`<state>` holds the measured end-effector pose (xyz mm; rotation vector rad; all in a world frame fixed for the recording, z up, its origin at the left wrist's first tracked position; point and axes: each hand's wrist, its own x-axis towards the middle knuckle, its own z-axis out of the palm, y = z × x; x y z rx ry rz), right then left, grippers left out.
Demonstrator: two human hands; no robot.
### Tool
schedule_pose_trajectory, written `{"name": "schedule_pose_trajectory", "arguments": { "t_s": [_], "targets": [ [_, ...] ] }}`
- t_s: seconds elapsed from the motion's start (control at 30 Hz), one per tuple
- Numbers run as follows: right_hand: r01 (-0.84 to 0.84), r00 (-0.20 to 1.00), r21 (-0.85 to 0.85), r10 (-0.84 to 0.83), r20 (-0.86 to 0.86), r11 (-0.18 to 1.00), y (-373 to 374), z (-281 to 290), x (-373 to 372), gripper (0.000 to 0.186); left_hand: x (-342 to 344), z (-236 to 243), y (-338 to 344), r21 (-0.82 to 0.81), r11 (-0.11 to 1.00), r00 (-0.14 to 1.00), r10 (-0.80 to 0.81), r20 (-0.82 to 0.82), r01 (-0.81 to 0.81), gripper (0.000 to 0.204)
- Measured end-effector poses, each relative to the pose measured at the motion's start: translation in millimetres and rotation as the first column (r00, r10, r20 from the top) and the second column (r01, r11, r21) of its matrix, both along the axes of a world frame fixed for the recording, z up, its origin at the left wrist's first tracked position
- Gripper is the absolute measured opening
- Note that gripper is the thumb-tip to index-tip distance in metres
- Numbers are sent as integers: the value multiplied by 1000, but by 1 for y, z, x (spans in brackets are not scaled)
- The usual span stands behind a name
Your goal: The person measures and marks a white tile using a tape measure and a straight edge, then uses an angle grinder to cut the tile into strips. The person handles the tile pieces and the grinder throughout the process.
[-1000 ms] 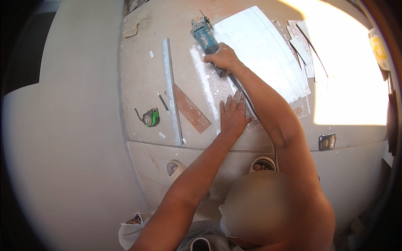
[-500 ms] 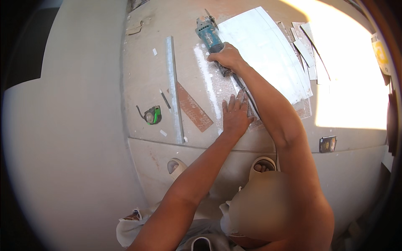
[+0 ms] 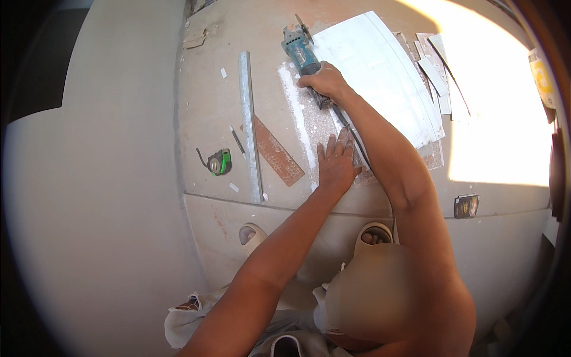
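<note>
My right hand [image 3: 326,82] is wrapped round the body of a teal angle grinder [image 3: 302,55], whose disc [image 3: 303,27] points away from me at the far end. A black cord [image 3: 350,128] runs from its rear end back under my right forearm. My left hand [image 3: 338,163] lies flat with fingers spread on a speckled, dusty board [image 3: 315,122] streaked with white powder. Beside the grinder, a large white tile [image 3: 377,71] with a dark line along its right side lies partly over the speckled board.
Left of the board lie a metal straight bar [image 3: 250,125], a reddish-brown offcut [image 3: 276,152], a pen [image 3: 237,140] and a green-and-black tape measure [image 3: 219,162]. Thin offcuts [image 3: 434,71] lie at the right, and a small dark box [image 3: 466,206] sits near the floor seam. A wall [image 3: 119,178] borders the left.
The view has shifted very slightly. Both hands and the grinder keep practically the same place on the board.
</note>
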<state>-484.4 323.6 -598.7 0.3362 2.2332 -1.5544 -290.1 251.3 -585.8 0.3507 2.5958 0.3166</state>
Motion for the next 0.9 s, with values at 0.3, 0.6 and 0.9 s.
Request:
{"name": "schedule_pose_trajectory", "arguments": {
  "t_s": [0.3,0.6,0.9],
  "targets": [
    [3,1000,-3,-3,0,1000,2,4,8,86,0,1,1,-3,1000,1000,10,3,-10,81],
    [-14,1000,14,14,16,1000,4,10,16,86,0,-1,-1,-23,1000,1000,-4,23,4,83],
    [-9,999,17,8,45,1000,6,12,23,84,-1,-7,-1,35,999,999,21,48,-22,86]
  ]
}}
